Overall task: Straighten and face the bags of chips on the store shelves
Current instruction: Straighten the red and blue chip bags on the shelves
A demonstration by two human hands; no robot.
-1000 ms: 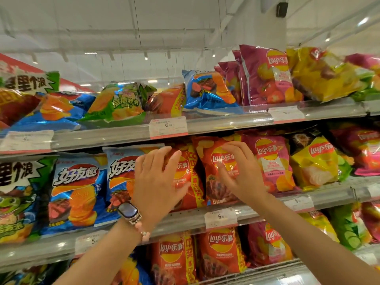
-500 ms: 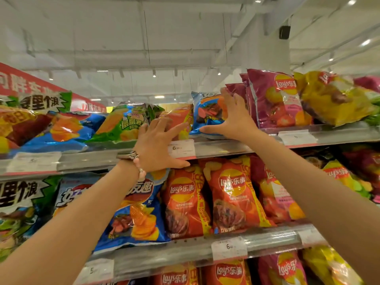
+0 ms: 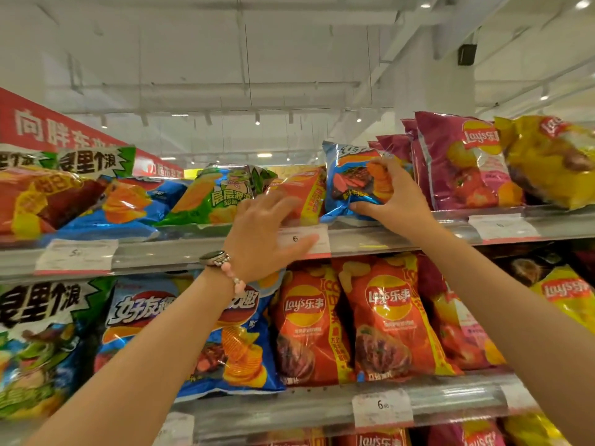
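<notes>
White price tags (image 3: 76, 255) sit clipped along the rail in front of me, one more (image 3: 382, 408) on the rail below. A red banner (image 3: 48, 128) with white characters hangs at upper left. Above me run white ceiling pipes (image 3: 222, 88) and spotlights (image 3: 257, 119); a black speaker (image 3: 467, 54) is mounted on a white column (image 3: 450, 85).

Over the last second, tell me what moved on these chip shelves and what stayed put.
Both hands rose from the middle shelf to the top shelf. The right hand took hold of the glossy blue chip bag and now grips its lower edge. The left hand came to rest against the orange-red chip bag beside it. The red Lay's bags below stayed as they were.
</notes>
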